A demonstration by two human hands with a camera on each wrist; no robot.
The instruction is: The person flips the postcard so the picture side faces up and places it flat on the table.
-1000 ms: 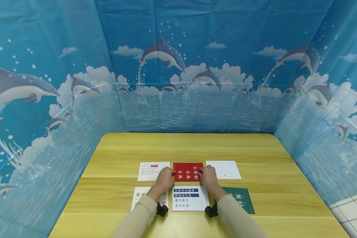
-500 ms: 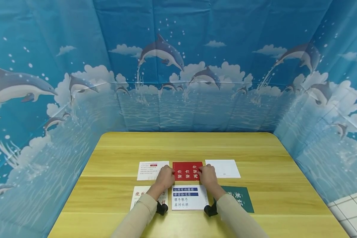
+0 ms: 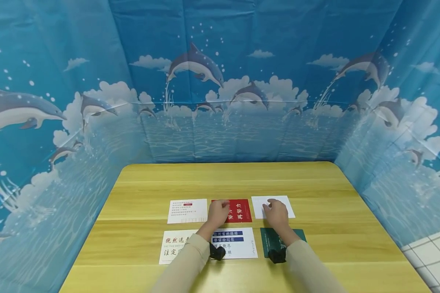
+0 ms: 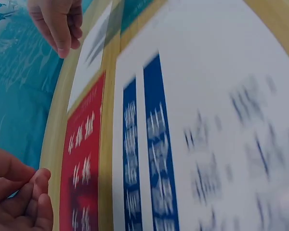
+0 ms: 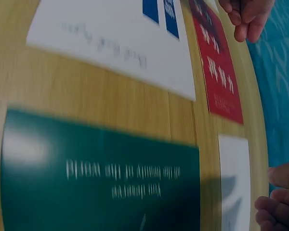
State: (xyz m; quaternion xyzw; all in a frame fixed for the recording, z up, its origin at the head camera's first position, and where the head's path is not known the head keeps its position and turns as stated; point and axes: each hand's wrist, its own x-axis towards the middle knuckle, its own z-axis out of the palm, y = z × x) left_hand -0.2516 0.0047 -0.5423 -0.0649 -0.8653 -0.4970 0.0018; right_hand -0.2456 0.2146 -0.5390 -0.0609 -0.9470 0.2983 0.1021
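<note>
My left hand (image 3: 218,213) hovers over the left part of the red card (image 3: 240,211) with white lettering, in the middle of the back row. Its fingers are loosely bent and hold nothing, as the left wrist view shows. Over the mostly blank white card (image 3: 258,208) at the back right is my right hand (image 3: 276,212), fingers loosely curled and holding nothing; in the right wrist view a shadow falls on that card. Below it lies a green card (image 3: 273,240), partly covered by the right wrist. A white card with blue bands (image 3: 242,246) is in front of the red one.
At the back left lies a white card with small red and dark text (image 3: 187,211). A card with large lettering (image 3: 170,248) is in front of it, partly under the left sleeve. A blue dolphin-print curtain (image 3: 220,138) borders the wooden table (image 3: 315,179).
Both hands have left the side edges of the red card and moved right. The left is now above that card, the right above the white card. The cards lie where they were.
</note>
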